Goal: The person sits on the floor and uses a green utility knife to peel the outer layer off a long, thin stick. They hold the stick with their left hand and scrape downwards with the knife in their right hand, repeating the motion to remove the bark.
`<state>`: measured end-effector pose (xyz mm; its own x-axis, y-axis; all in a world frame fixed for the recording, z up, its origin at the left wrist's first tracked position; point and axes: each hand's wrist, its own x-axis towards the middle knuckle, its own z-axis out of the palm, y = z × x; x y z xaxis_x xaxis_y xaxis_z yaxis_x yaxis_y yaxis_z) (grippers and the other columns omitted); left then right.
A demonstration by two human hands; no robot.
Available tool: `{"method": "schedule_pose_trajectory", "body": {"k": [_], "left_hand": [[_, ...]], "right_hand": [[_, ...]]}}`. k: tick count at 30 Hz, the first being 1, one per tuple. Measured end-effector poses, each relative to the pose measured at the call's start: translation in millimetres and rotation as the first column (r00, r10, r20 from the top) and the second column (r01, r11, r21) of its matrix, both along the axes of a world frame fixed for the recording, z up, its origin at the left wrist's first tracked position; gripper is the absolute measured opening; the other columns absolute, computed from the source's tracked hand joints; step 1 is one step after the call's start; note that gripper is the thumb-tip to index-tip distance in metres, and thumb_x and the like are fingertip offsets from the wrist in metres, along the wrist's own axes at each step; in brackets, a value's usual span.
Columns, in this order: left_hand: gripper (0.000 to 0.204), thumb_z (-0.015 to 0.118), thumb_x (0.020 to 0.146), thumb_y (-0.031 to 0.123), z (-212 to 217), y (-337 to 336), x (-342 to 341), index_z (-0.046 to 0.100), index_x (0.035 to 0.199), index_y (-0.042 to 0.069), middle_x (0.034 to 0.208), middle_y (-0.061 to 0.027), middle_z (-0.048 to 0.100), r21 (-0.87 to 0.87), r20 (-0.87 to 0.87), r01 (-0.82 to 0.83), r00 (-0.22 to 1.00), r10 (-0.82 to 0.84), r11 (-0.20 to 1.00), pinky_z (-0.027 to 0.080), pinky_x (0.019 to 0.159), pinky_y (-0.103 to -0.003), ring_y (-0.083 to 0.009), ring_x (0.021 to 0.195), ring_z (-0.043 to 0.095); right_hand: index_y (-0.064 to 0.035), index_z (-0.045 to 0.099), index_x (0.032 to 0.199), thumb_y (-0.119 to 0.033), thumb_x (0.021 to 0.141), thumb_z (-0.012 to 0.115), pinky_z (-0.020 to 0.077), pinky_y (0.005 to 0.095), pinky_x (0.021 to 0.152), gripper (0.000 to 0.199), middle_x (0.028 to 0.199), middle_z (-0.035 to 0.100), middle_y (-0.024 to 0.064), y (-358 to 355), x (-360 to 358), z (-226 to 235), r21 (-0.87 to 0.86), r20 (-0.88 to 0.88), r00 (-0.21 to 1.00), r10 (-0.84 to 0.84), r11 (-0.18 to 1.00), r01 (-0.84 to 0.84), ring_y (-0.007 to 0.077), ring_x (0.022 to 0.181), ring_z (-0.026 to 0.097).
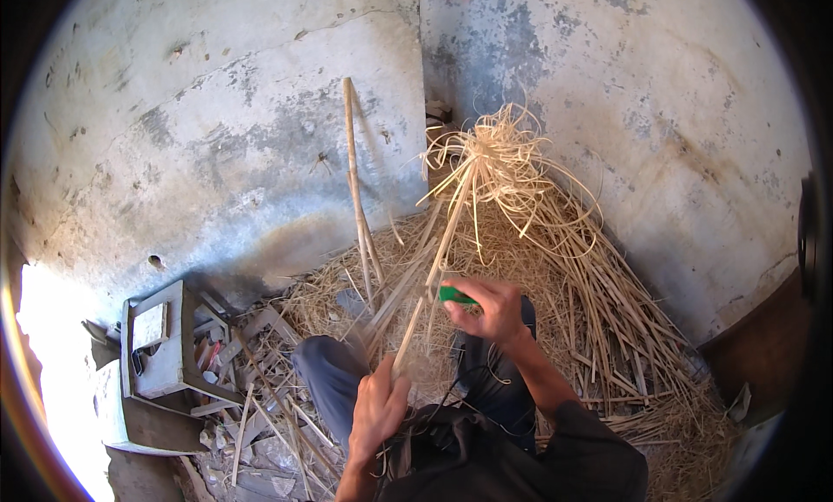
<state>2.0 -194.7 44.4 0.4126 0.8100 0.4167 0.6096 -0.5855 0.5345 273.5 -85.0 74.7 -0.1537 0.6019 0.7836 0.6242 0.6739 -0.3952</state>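
My left hand (378, 406), low and just left of the middle, is closed around the lower end of a pale split-wood stick (409, 335). The stick slants up and away toward a heap of thin curled wood shavings (508, 159). To the right, my right hand (498, 313) grips a green-handled tool (455, 295) beside the stick's middle. I cannot make out the tool's blade or working end. Both hands are over my lap, between my knees.
Long pale strips (599, 302) lie piled at the right. Two poles (351, 155) lean against the stained wall (243, 137). At the left stands a small worn wooden stool (169, 363) amid scraps. Loose straw-like shavings (321, 289) cover the floor ahead.
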Motion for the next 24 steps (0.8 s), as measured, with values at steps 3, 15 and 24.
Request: {"method": "schedule_pose_trajectory", "body": {"k": [3,15,24], "left_hand": [[0.023,0.065,0.097,0.008,21,-3,7,0.067,0.116,-0.004,0.133,-0.036,0.063,-0.423,0.098,-0.139,0.975,0.198,0.895,0.052,0.081,-0.055,-0.0501,0.095,0.065],[0.028,0.067,0.097,0.011,-35,-39,-11,0.069,0.12,-0.005,0.122,-0.0364,0.067,-0.131,0.03,-0.126,0.991,0.131,0.983,0.052,0.083,-0.058,-0.0529,0.098,0.065],[0.028,0.066,0.094,0.014,28,18,19,0.059,0.107,-0.009,0.077,-0.0337,0.065,-0.418,0.205,-0.161,0.942,0.266,0.894,0.05,0.073,-0.061,-0.0565,0.08,0.066]], "right_hand": [[-0.008,0.084,0.11,-0.03,0.094,0.08,0.0603,0.0329,0.058,0.028,0.086,0.081,0.0056,14,4,-1,0.07,-0.025,1.0,-0.001,0.998,0.003,0.02,0.067,0.077],[-0.0023,0.079,0.116,-0.031,0.098,0.079,0.0567,0.0449,0.067,0.034,0.084,0.075,0.0168,69,73,-48,-0.202,0.052,0.919,-0.39,0.897,0.392,0.0312,0.07,0.072],[-0.001,0.08,0.114,-0.028,0.097,0.075,0.0552,0.0335,0.065,0.032,0.087,0.075,0.0113,-7,-8,-43,-0.272,-0.287,0.953,0.099,0.945,-0.18,0.019,0.07,0.071]]}}
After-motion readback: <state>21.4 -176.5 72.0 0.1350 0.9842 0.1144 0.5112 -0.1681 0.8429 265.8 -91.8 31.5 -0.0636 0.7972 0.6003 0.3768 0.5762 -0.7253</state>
